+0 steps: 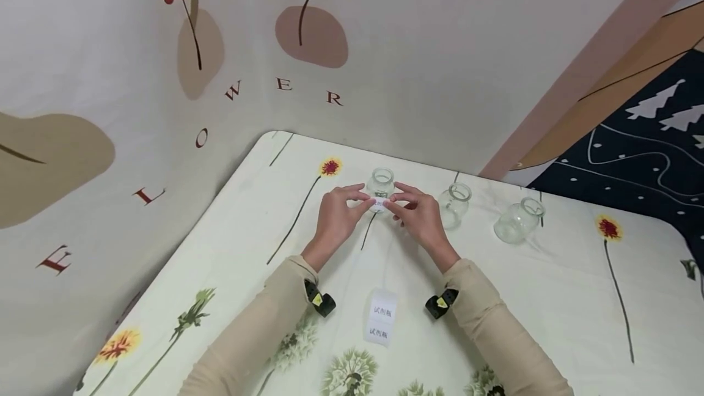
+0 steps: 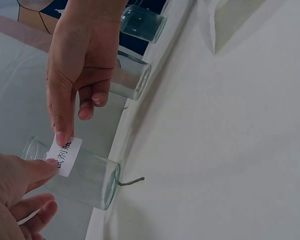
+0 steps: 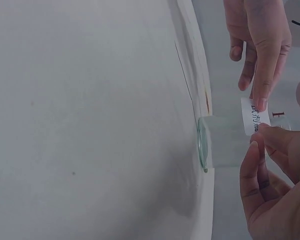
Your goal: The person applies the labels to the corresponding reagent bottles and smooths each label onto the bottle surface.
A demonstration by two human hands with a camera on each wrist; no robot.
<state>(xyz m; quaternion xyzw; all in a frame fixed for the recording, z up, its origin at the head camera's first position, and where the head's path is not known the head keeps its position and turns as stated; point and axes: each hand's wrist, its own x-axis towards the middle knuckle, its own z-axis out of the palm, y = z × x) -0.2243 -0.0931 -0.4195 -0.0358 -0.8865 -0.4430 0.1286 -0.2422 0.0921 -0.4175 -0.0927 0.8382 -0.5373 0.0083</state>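
Head view, paper label: small white rectangle with black characters point(image 1: 379, 204), centre of the frame, in front of a clear glass jar point(image 1: 381, 182).
Left hand point(image 1: 338, 212): holds the label's left end with its thumb.
Right hand point(image 1: 422, 217): pinches its right end.
More jars: two clear glass ones point(image 1: 453, 205) point(image 1: 518, 221), right of centre.
Printed strip: white paper point(image 1: 381, 319), lower centre, on the white flower-patterned desk point(image 1: 572, 286).

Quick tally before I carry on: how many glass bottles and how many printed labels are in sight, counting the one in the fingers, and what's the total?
Clear glass bottles: 3
Printed white labels: 3
Total: 6
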